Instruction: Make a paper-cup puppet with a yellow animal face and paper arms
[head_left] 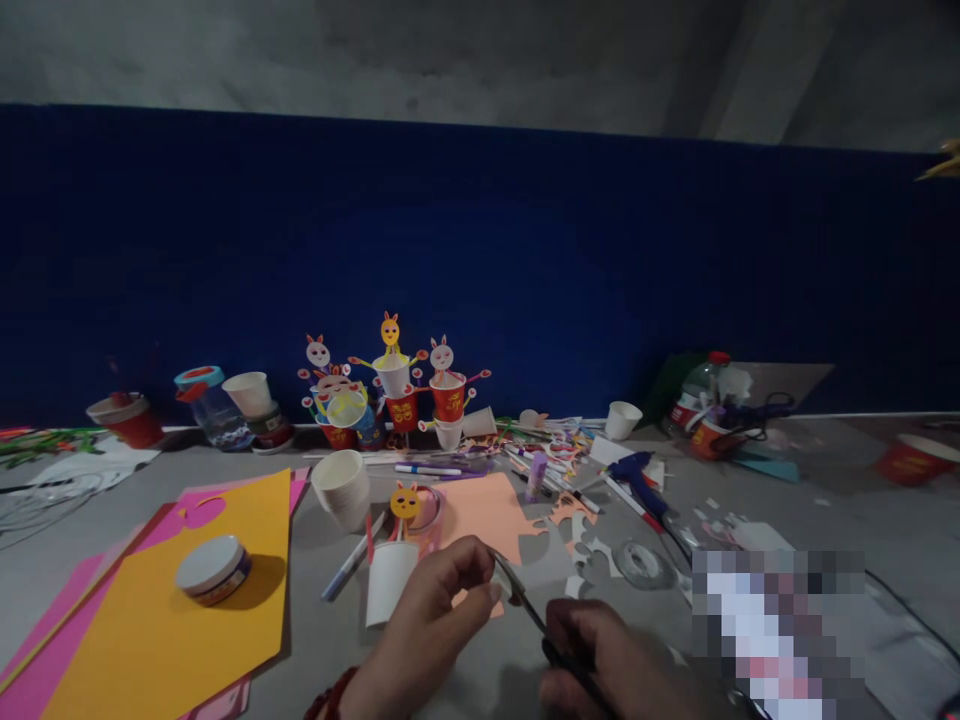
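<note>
My right hand [604, 655] is wrapped round the dark handles of a pair of scissors [525, 598], whose blades point up and to the left. Their tips reach the fingers of my left hand [442, 610], which pinch a small pale piece of paper [502, 578], partly hidden by fingers and blades. Just left of that hand stands an upside-down white paper cup [391, 580] bearing a yellow animal face [405, 502]. A peach paper sheet [480, 505] with a cut edge lies beyond both hands.
Yellow card [247, 530] with a lidded jar [214, 568] lies left, near stacked paper cups [341, 488]. Several cup figures [394, 380] stand against the blue partition [525, 270]. A glue stick [536, 478], glue gun [637, 482], clear tape roll [643, 563] and paper scraps lie ahead and right.
</note>
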